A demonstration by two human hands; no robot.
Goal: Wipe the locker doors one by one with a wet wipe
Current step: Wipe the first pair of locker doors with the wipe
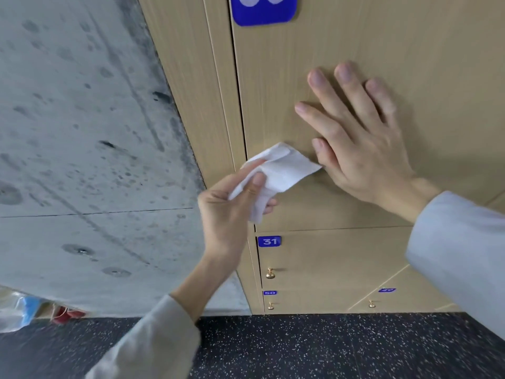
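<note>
A white wet wipe is pinched in my left hand, held near the left edge of a tan wooden locker door. That door carries a blue number plate at its top. My right hand lies flat on the same door with fingers spread and straight, its thumb next to the wipe's right corner. Below is the door numbered 31 with a brass knob.
A stained grey concrete wall runs along the lockers' left side. Lower doors 50 and 49 have brass knobs. The floor is dark and speckled. Plastic bags lie at the lower left.
</note>
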